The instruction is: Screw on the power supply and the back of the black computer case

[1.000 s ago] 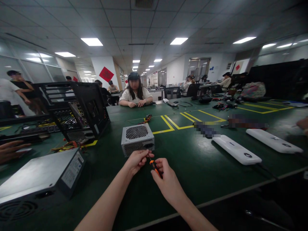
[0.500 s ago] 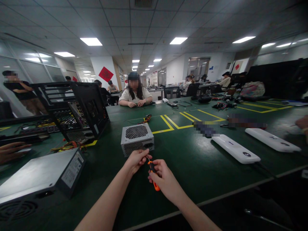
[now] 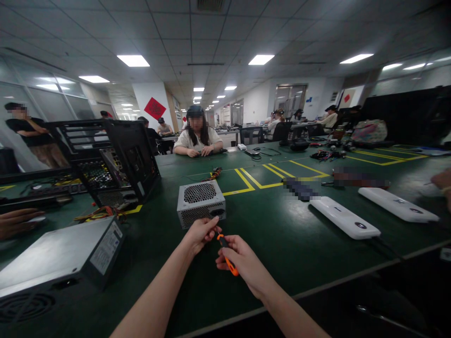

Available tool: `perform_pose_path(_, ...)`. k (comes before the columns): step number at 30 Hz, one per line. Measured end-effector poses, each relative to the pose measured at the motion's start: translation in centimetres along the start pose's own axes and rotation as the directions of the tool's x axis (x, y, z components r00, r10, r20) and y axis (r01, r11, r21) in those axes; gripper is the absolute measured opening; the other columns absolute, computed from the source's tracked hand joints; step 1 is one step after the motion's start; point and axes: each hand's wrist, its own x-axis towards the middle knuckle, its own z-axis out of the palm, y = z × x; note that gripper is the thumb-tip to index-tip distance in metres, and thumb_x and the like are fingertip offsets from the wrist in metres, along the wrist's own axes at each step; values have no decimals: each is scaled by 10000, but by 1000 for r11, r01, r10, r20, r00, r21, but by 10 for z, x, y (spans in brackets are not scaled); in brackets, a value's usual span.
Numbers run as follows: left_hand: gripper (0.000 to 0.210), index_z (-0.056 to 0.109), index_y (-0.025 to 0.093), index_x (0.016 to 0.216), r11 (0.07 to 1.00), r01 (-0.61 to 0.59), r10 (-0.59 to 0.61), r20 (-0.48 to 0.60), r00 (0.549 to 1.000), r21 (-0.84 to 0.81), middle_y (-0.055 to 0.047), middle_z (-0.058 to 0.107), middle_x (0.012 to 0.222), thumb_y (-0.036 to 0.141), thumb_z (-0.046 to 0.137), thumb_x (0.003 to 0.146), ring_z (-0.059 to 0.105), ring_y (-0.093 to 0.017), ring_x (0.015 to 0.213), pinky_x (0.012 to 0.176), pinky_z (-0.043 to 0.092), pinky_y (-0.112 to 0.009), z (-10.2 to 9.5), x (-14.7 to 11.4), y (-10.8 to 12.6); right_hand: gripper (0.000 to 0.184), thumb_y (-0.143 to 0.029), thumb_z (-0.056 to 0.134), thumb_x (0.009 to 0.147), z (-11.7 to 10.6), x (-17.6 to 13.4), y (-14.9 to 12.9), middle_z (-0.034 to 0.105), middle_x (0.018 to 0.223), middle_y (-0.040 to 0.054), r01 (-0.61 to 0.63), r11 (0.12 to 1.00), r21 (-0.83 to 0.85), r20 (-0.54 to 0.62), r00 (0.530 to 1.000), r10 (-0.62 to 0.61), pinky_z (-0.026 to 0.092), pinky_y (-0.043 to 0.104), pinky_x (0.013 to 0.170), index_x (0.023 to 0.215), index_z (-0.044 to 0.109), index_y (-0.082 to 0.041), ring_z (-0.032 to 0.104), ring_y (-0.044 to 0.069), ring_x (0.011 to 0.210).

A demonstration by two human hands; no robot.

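My right hand [image 3: 243, 263] grips a small screwdriver [image 3: 226, 256] with an orange and black handle, its thin shaft pointing up and left. My left hand [image 3: 200, 233] has its fingertips pinched at the shaft's tip; what it pinches is too small to tell. Both hands hover over the green table [image 3: 282, 239], just in front of a grey power supply unit [image 3: 200, 202] with a perforated top.
An open black computer case [image 3: 112, 159] stands at left, with a flat grey case [image 3: 59, 256] nearer me. Two white power strips [image 3: 345, 218] [image 3: 398, 204] lie at right. Another person's hand [image 3: 16, 220] rests at the left edge. A seated person [image 3: 197, 136] faces me across the table.
My right hand has shifted its hold, so more of the orange handle shows below the fingers. My left hand stays pinched at the tip. A standing person at far left has moved.
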Motion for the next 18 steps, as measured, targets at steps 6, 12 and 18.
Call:
perform_pose_path(6,172,528,91,706,996,37,-33,55,998,-78,-31,576,641,246,602,698,379,10,379,302,206,-93,-2,-7,6,118,-162,430,777,0,-2,-7,551,712,2,-69,992,108,-68,995,77,492,264,609,887,472,-150,566,88,593)
perform_pose_path(12,148,531,103,794,996,38,-25,156,987,-76,-26,576,672,218,588,719,411,5,412,326,251,-85,-2,-8,3,115,-148,415,775,-1,-4,-10,553,704,3,-92,992,88,-59,994,97,487,250,553,869,481,-155,554,89,571)
perform_pose_path(18,180,537,97,871,999,-12,22,203,979,-51,-27,564,686,238,542,760,403,4,418,322,252,-84,-4,-2,-3,116,-141,390,795,-1,-3,-9,546,705,4,-97,990,100,-75,992,105,488,263,564,876,471,-151,543,86,561)
